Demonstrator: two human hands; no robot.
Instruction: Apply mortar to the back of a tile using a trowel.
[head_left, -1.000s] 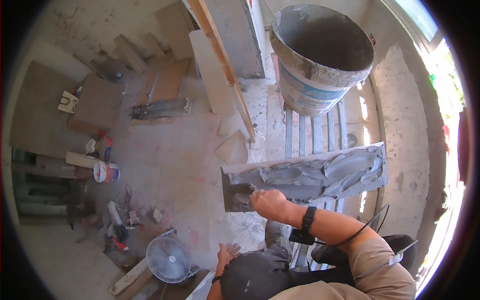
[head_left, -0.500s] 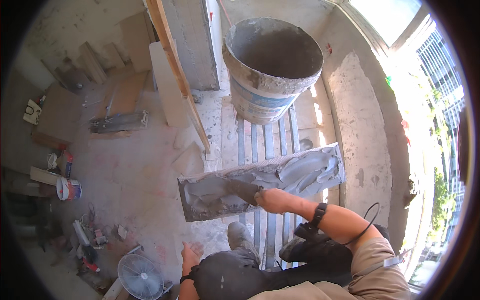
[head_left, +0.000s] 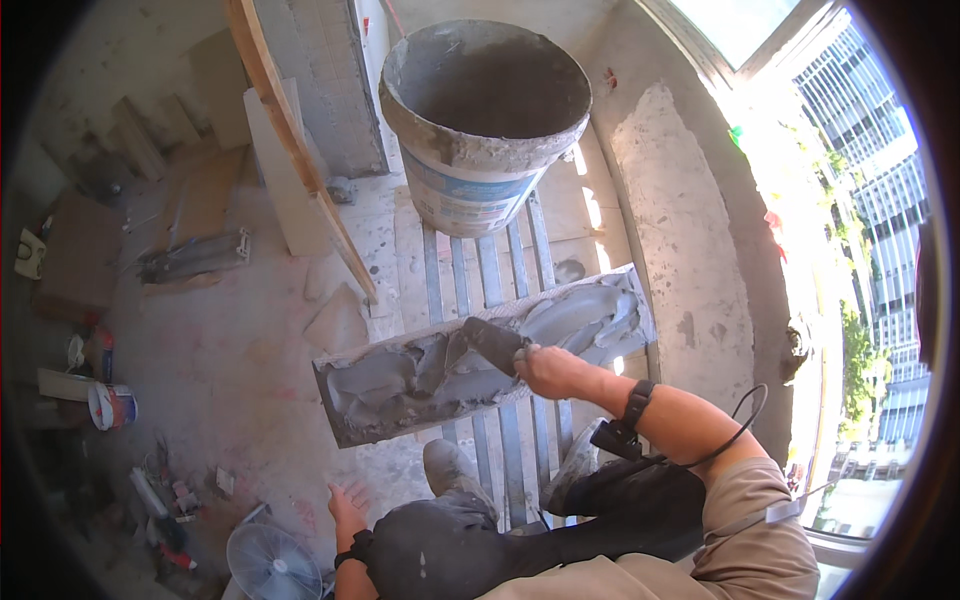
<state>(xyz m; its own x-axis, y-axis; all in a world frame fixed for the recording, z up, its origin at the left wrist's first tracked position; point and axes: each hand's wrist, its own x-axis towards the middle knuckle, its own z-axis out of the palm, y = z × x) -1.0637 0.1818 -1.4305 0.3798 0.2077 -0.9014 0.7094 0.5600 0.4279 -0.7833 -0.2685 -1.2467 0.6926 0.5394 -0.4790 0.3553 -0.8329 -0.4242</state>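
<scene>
My right hand [head_left: 552, 370] grips a trowel [head_left: 490, 343] with a dark flat blade, closed round its handle. The blade rests on the wet grey mortar [head_left: 375, 380] spread in ridges over a long rectangular tile [head_left: 634, 344]. That tile lies crosswise in front of me on a platform of metal slats [head_left: 487, 277]. Thicker mortar is heaped toward the tile's right end. Low on the left, beside my knee, my left hand [head_left: 349, 503] is held with its fingers apart and nothing in it.
Beyond the tile, a large mortar-smeared bucket [head_left: 470, 190] stands on the slats. A wooden post [head_left: 300, 150] leans left of it. On the floor at left are a fan [head_left: 273, 562], a small paint bucket [head_left: 112, 406] and scattered tools. A wall and window lie at right.
The view has shifted, so the surroundings appear further left. My right hand has drawn the trowel rightward along the tile, and the mortar toward the left shows new ridges.
</scene>
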